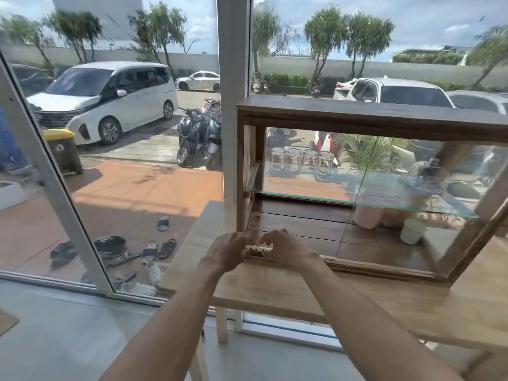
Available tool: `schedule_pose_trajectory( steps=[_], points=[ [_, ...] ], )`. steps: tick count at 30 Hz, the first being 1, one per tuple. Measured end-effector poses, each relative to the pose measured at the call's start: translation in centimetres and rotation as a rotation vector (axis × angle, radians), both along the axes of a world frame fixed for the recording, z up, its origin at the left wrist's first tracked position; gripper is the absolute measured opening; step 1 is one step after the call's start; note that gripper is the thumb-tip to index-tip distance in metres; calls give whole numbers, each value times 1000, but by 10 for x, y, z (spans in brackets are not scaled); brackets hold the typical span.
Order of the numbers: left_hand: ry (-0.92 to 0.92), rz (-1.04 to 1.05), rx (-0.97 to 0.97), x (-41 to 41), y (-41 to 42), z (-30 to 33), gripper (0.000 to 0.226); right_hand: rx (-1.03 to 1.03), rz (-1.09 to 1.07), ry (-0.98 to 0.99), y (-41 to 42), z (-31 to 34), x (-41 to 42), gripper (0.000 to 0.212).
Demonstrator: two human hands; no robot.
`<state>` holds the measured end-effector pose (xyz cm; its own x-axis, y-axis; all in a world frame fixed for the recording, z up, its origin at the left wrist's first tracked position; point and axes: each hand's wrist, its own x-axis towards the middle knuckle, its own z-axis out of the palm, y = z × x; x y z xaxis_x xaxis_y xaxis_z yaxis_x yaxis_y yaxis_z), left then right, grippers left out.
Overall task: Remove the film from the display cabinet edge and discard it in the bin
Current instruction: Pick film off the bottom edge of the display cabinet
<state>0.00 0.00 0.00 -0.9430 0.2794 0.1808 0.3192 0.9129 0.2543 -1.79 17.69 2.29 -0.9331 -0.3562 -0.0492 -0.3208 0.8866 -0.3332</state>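
Together, both hands (258, 250), arms outstretched, pinch what looks like white film (258, 247) at the cabinet (357, 266) edge.

Four glass jars (301, 160) lined up on a glass shelf (302, 198), white cup (412, 231) lower right. Outside the window: white van (110, 97) far left, scooters (200, 133) parked, yellow-lidded bin (63, 151), sandals (154, 250) scattered near the glass.

no readable text, labels, brands or numbers anywhere
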Motion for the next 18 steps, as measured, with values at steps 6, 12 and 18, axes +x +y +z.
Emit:
schedule_pose_trajectory(
  steps=[6, 12, 18],
  points=[
    [24, -35, -92, -6, 4, -4, 31, -53, -2, 8, -1, -5, -6, 37],
    [71, -57, -106, -13, 5, -4, 48, -87, 44, 16, -9, -12, -12, 41],
    [123, -69, -112, -16, 3, -12, 38, -80, 17, 42, -11, -22, -14, 37]
  ],
)
